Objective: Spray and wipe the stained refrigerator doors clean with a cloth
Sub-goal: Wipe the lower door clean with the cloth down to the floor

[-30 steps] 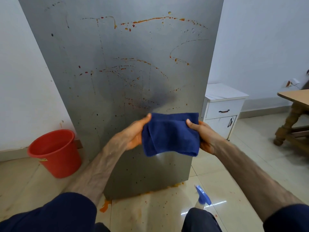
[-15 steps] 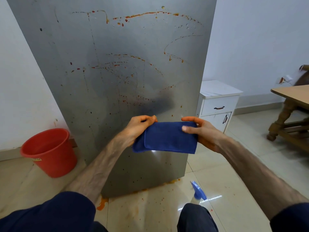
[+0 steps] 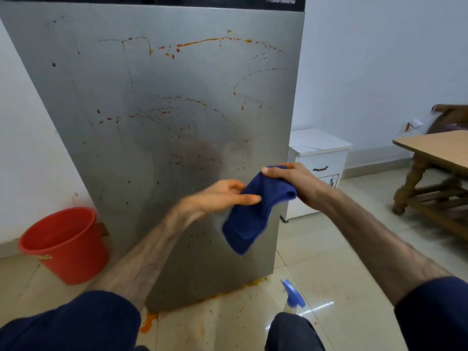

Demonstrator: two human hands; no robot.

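The grey refrigerator door [image 3: 162, 148] fills the middle of the view, streaked and dotted with orange-red stains. A dark blue cloth [image 3: 249, 219] hangs in front of its lower right part. My right hand [image 3: 293, 181] grips the cloth's top corner. My left hand [image 3: 222, 196] touches the cloth's left edge with fingers stretched out, pinching it lightly. A spray bottle with a blue head [image 3: 293, 297] stands on the floor beside my knee, below the door's right corner.
A red bucket [image 3: 63, 244] stands on the floor left of the fridge. A white cabinet [image 3: 319, 163] is just right of it, a wooden table [image 3: 435, 153] further right. Orange spill marks the tiles [image 3: 149, 323] under the door.
The cloth was held flat between both hands; now my right hand has lifted one end and the cloth dangles folded, tilted down to the left. The view has tipped up a little.
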